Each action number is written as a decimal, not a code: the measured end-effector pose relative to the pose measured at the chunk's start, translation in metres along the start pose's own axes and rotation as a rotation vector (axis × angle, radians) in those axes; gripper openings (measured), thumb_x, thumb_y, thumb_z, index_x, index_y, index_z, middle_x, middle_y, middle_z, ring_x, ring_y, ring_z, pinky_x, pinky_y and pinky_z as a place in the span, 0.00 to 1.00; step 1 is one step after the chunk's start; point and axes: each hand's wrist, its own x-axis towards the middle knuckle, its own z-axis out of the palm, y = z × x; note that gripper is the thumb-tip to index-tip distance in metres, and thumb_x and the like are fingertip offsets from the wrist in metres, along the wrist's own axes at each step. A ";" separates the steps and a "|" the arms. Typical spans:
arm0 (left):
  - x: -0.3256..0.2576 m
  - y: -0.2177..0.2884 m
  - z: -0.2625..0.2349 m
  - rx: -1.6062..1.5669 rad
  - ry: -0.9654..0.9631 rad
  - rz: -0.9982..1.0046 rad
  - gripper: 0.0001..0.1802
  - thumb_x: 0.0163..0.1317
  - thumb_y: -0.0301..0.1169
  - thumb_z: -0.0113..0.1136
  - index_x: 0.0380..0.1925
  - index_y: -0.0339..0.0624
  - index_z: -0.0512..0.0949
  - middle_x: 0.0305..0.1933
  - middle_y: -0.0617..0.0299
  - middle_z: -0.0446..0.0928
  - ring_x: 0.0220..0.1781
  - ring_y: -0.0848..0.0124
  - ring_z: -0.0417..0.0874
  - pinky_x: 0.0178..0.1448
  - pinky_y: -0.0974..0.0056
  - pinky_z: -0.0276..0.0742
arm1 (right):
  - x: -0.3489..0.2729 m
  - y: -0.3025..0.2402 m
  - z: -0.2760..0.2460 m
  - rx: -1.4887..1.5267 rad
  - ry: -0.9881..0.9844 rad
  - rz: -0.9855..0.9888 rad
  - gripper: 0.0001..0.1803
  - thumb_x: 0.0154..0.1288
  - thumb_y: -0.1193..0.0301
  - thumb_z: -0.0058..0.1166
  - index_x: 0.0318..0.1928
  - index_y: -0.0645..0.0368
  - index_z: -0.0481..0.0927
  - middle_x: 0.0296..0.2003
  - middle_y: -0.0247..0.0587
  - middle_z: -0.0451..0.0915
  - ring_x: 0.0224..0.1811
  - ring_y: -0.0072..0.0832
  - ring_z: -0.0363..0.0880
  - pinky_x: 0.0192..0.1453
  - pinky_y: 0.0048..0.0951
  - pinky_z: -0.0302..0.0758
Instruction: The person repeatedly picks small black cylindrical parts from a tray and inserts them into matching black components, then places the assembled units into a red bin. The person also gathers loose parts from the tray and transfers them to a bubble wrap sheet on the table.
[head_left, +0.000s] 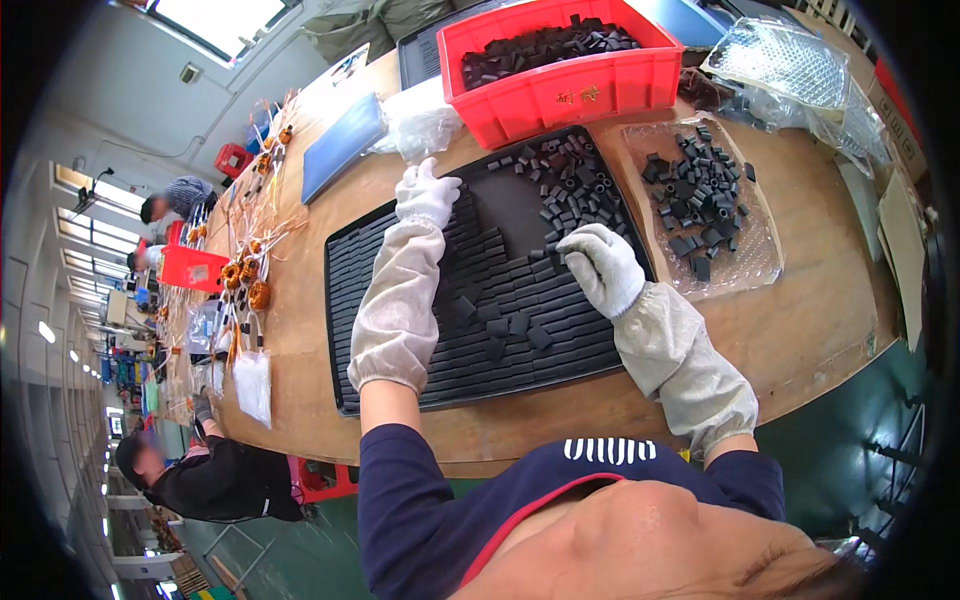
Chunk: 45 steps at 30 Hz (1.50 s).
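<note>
A large black tray point(508, 208) lies before me, mostly lined with close rows of small black blocks point(545, 300). Loose flat black pieces point(518, 323) rest on top of the rows. At the tray's far left edge is my left hand point(428, 192) in a white glove, its fingers bent together; whatever they hold is hidden. My right hand point(604, 270), gloved too, curls with thumb and fingers close together over the right part of the tray. It is beside a heap of short black tubes point(578, 195), and what its fingertips grip is too small to make out.
Right of the tray, a clear plastic tray point(745, 268) holds more black pieces. A red bin point(570, 95) full of black parts stands behind. A blue folder-like sheet point(342, 148), clear plastic bags point(420, 118) and copper-wound coils point(258, 294) lie leftward. Another person point(215, 475) sits at the table's left.
</note>
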 end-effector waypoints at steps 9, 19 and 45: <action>-0.026 -0.017 0.026 0.521 0.322 0.405 0.23 0.64 0.31 0.58 0.61 0.56 0.77 0.72 0.51 0.69 0.66 0.53 0.74 0.64 0.41 0.73 | 0.001 0.000 0.006 -0.040 0.066 -0.097 0.04 0.66 0.74 0.64 0.40 0.58 0.83 0.36 0.47 0.83 0.40 0.49 0.84 0.44 0.42 0.82; -0.040 0.028 -0.029 0.231 -0.014 0.170 0.34 0.63 0.30 0.60 0.71 0.60 0.71 0.74 0.51 0.69 0.72 0.51 0.71 0.73 0.46 0.68 | 0.002 0.002 -0.002 -0.047 0.068 -0.161 0.05 0.64 0.74 0.65 0.39 0.58 0.83 0.35 0.46 0.83 0.38 0.47 0.84 0.42 0.42 0.82; -0.222 -0.065 -0.167 0.067 0.427 -0.664 0.49 0.63 0.21 0.55 0.79 0.83 0.55 0.84 0.40 0.51 0.48 0.50 0.89 0.41 0.52 0.87 | -0.062 0.266 -0.302 -0.815 0.299 0.499 0.17 0.81 0.66 0.45 0.60 0.59 0.80 0.53 0.47 0.86 0.56 0.40 0.84 0.64 0.37 0.76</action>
